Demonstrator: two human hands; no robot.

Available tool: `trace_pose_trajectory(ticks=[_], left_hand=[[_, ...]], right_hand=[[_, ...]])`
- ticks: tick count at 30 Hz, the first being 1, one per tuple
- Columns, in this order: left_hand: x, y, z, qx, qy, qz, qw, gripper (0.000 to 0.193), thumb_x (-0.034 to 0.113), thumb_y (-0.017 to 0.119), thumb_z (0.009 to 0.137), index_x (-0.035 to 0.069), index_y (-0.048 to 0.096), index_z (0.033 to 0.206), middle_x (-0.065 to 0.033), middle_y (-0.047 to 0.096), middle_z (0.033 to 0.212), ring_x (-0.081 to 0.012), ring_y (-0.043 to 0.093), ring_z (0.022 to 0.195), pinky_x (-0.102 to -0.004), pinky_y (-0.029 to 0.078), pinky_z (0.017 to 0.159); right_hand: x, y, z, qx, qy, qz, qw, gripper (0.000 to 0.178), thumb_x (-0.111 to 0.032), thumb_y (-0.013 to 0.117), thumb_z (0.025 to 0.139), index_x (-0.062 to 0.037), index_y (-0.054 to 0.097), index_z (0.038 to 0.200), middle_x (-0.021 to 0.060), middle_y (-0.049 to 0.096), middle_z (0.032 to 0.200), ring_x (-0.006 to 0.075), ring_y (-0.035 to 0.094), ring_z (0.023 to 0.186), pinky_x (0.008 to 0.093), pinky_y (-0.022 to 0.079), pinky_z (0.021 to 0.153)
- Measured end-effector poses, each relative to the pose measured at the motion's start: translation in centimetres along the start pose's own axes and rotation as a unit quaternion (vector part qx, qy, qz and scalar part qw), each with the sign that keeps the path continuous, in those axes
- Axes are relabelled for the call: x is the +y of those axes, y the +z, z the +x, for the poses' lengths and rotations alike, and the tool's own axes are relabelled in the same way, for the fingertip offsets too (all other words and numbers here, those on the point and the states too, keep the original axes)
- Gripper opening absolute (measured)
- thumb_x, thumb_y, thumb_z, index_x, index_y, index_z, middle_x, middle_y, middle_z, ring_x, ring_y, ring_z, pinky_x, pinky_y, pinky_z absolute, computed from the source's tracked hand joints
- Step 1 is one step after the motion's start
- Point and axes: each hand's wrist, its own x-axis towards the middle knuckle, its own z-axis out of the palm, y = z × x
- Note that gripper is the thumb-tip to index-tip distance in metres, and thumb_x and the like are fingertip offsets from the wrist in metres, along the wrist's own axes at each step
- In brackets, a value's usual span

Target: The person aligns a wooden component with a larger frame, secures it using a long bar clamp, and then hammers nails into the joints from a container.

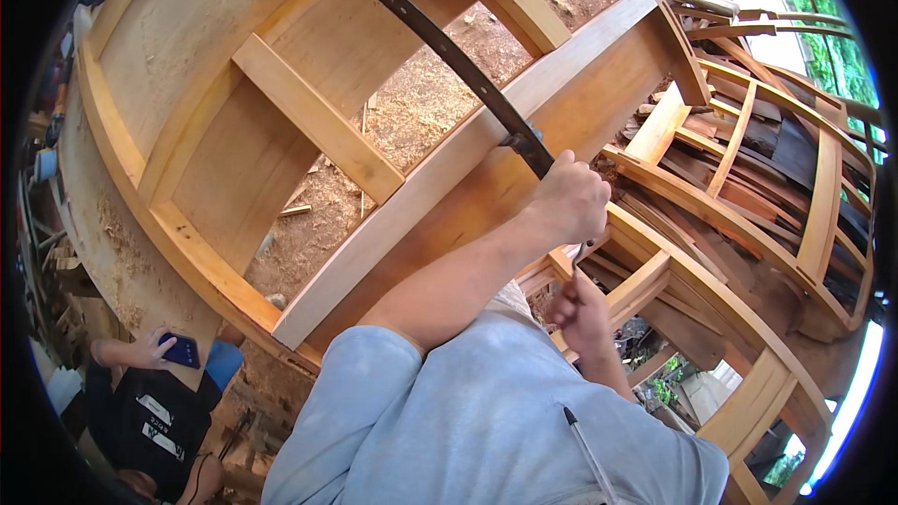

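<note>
Bar clamp (442, 50) is laid across the wooden frame (196, 248), its near end gripped by the closed left hand (572, 194); the right hand's (582, 313) hold, below, cannot be told. Tightening is seemingly underway; steady turning is probably needed next.

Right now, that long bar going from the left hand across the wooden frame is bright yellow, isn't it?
No, the long bar is black, not bright yellow. The head view shows it, going from the left hand across the wooden frame.
</note>
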Motion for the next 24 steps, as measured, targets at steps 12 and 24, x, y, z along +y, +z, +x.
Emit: trace_pose_trajectory(ticks=[12,24], left_hand=[[0.2,-0.8,0.0,-0.011,-0.009,-0.013,1.0,0.019,0.024,0.062,0.075,0.009,0.074,0.072,-0.0108,0.072,0.075,-0.0245,0.069,0.078,-0.0398,0.042,0.081],[0.1,-0.3,-0.1,0.002,-0.006,-0.003,1.0,0.018,0.024,0.064,0.076,0.01,0.074,0.071,-0.0101,0.072,0.073,-0.0242,0.069,0.077,-0.0391,0.042,0.082]], right_hand=[[-12.6,-1.5,1.7,0.091,-0.539,-0.338,0.766,0.024,-0.025,0.05,0.105,-0.0025,0.059,0.103,0.0062,0.059,0.095,0.0154,0.053,0.088,0.0304,0.044,0.083],[-1.2,-3.2,3.8,0.093,-0.557,-0.629,0.534,0.038,-0.01,0.076,0.082,-0.0072,0.069,0.12,0.0139,0.057,0.131,0.0348,0.052,0.12,0.0448,0.042,0.102]])
